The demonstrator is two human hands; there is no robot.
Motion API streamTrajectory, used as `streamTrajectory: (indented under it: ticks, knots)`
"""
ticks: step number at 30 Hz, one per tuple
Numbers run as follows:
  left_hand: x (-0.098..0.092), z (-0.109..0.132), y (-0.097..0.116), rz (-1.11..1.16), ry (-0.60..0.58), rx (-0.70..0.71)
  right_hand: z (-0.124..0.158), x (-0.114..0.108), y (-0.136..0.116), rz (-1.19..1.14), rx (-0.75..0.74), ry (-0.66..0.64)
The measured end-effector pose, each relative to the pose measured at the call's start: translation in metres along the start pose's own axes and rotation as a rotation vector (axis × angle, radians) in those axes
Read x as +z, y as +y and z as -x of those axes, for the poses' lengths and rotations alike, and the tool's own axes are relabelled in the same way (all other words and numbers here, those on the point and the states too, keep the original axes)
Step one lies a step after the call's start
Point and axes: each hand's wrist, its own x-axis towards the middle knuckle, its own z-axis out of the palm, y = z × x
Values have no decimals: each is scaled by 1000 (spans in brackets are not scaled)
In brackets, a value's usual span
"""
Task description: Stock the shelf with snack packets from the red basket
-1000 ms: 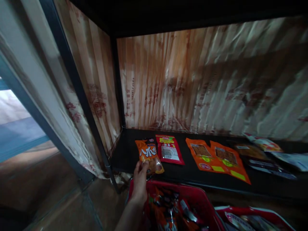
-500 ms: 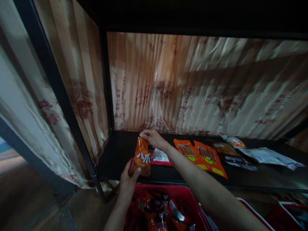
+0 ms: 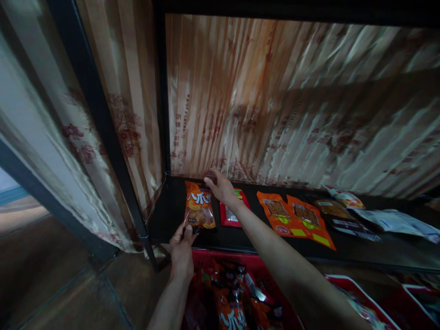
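Note:
An orange snack bag (image 3: pixel 200 208) with white lettering lies face up at the left end of the black shelf (image 3: pixel 237 236). My left hand (image 3: pixel 182 245) pinches the bag's lower left corner between thumb and fingers. Just off its upper right edge, my right hand (image 3: pixel 220 185) hovers with fingers apart and nothing in them. Beneath my right wrist, a red packet (image 3: pixel 229 216) with a pale label is partly covered. Farther right along the shelf lie two orange packets (image 3: pixel 295 215) with clear windows, side by side.
A red basket (image 3: pixel 223 255) full of similar snack bags stands below the shelf front. More red baskets (image 3: pixel 357 288) are at lower right. Dark and white packets (image 3: pixel 395 222) lie on the right of the shelf. Curtains (image 3: pixel 275 91) hang behind, and a black post (image 3: pixel 99 110) rises at left.
The orange bag has gone from held upright to lying flat on the shelf. My right hand has let go of its top; my left still grips a lower corner. The view has tilted down.

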Motion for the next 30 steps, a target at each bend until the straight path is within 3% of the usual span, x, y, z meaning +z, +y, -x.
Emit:
streamTrajectory:
  ticks: [2, 4, 6, 8, 11, 16, 20, 22, 25, 30]
  knots:
    - [2, -3, 3, 79, 72, -27, 38, 2, 7, -256, 103, 200]
    - [5, -5, 4, 136, 126, -47, 85, 9, 12, -541, 353, 279]
    - [7, -3, 2, 164, 143, -58, 128, 19, 14, -801, 649, 177]
    - [9, 2, -5, 152, 117, -64, 158, 27, 11, -1033, 806, 102]
    - [12, 13, -22, 60, 22, -56, 172, 30, 4, -1221, 802, 104]
    - [19, 22, -43, -90, -15, -57, 157, 15, 11, -1227, 789, 248]
    - [26, 20, -34, 9, -136, -82, 152, 6, 17, -1195, 713, 246]
    - [25, 19, -26, 72, -190, -187, 156, 5, 16, -1183, 698, 230]
    - [22, 18, -21, 48, -186, -289, 171, 7, 15, -1197, 703, 218]
    - [18, 18, -29, 5, -48, -212, 194, 14, 19, -1285, 789, 218]
